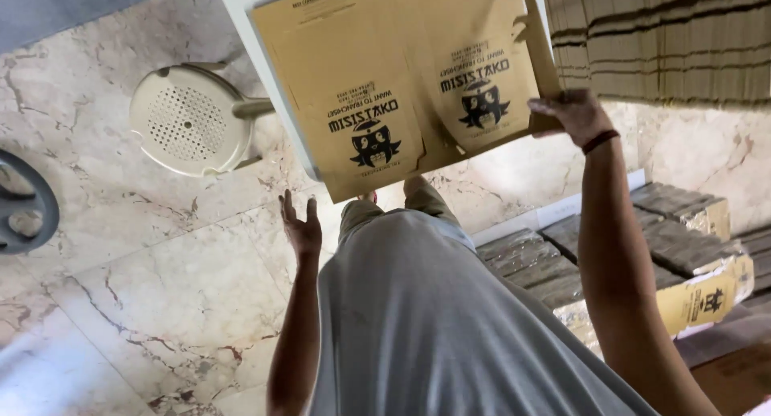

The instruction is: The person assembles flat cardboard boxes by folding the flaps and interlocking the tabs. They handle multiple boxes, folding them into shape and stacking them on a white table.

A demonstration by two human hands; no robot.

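Note:
A flat, unfolded brown cardboard box blank with black printed figures lies on a white table edge ahead of me. My right hand grips its right-hand edge, a dark band on the wrist. My left hand hangs free below the blank with its fingers spread, touching nothing. My grey shirt and legs fill the lower middle of the view.
A tall stack of flat cardboard rises at the upper right. Wrapped bundles of cardboard lie on the floor at the right. A cream plastic stool stands on the marble floor at the left, a dark round object at the far left.

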